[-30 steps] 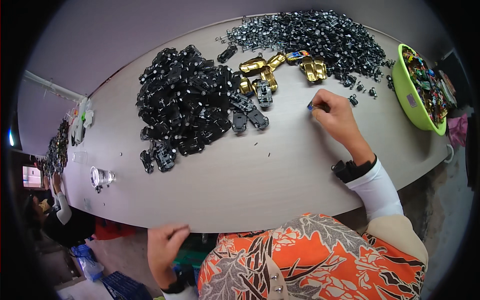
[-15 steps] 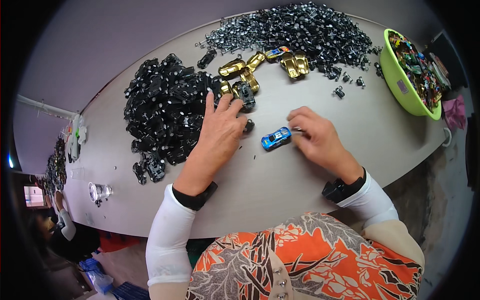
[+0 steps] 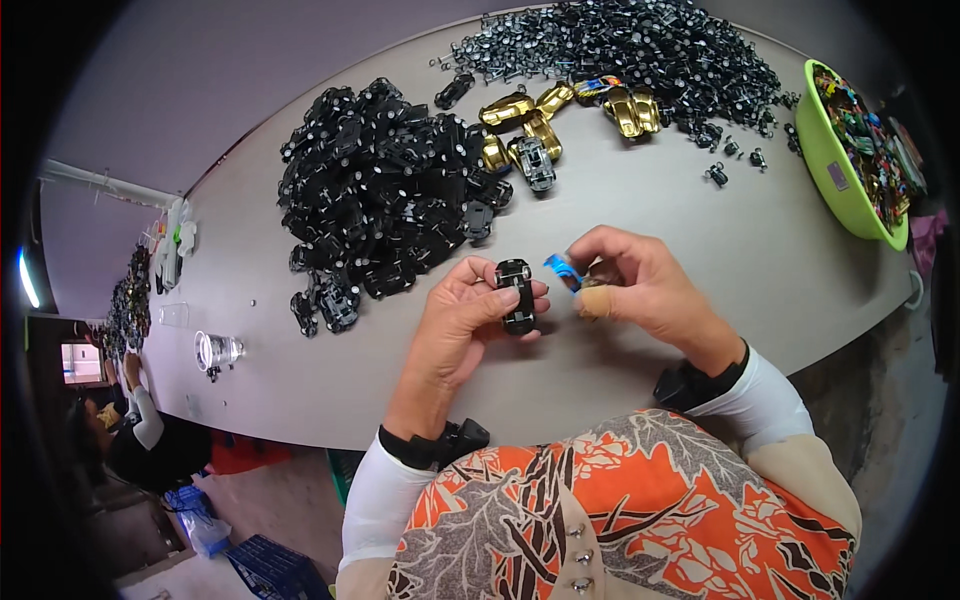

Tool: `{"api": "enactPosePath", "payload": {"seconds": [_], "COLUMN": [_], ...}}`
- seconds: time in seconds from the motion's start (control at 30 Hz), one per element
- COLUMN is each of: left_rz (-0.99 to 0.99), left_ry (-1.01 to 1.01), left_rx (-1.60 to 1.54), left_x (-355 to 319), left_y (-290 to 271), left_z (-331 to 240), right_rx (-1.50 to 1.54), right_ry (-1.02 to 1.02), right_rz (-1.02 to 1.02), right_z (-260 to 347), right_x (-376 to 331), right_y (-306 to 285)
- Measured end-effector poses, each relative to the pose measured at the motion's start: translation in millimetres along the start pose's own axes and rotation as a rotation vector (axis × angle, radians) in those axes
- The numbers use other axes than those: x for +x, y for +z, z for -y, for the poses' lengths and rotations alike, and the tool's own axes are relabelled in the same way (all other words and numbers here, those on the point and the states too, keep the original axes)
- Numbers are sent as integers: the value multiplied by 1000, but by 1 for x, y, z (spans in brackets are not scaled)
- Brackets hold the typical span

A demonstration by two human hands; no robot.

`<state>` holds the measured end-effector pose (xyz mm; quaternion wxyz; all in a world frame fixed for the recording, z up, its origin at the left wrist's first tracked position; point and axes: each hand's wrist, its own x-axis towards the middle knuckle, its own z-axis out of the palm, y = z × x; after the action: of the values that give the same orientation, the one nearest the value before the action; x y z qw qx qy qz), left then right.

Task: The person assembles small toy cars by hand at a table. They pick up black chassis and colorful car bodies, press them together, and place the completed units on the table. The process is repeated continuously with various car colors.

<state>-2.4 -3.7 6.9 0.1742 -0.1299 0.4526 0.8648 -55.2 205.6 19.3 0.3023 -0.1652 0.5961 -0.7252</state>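
Note:
In my left hand (image 3: 470,305) lies a black toy car chassis (image 3: 517,312), pinched by the thumb over the fingers. My right hand (image 3: 640,285) grips a blue toy car body (image 3: 563,272) between thumb and fingers, just right of the chassis; the two parts are apart. A beige wrap covers a fingertip on the right hand. Left of my hands rises a big heap of black toy car chassis (image 3: 375,190). Several gold toy car bodies (image 3: 632,112) lie beyond my hands, beside a grey-black chassis (image 3: 533,165).
A pile of small wheel-and-axle parts (image 3: 640,50) covers the far table. At right stands a green basin (image 3: 840,180) full of colourful toy cars. A clear plastic cup (image 3: 217,350) stands at the left. Another person (image 3: 150,440) works farther left.
My left hand has come back from the heap with a black chassis. My right hand has picked the blue car body up off the table. The view has shifted slightly.

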Motion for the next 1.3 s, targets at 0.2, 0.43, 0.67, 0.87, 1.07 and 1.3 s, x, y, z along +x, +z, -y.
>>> {"api": "enactPosePath", "payload": {"seconds": [0.2,0.43,0.67,0.87,1.07,1.3], "left_rz": [23,-131,-39,75,-59,-15], "left_ry": [109,28,55,365,515,188], "left_rx": [-6,237,75,191,418,-154], "left_x": [-5,-6,-15,-9,-21,-29], "left_y": [7,14,13,8,-3,-6], "left_z": [13,7,5,29,30,3], "right_rx": [73,241,-82,79,-16,-52], "right_ry": [135,89,-47,-9,-44,-142], "right_rz": [8,43,-129,-151,-117,-187], "right_z": [-4,-5,-11,-13,-19,2], "right_x": [-2,0,4,-1,-6,9], "right_y": [12,2,15,22,34,48]}}
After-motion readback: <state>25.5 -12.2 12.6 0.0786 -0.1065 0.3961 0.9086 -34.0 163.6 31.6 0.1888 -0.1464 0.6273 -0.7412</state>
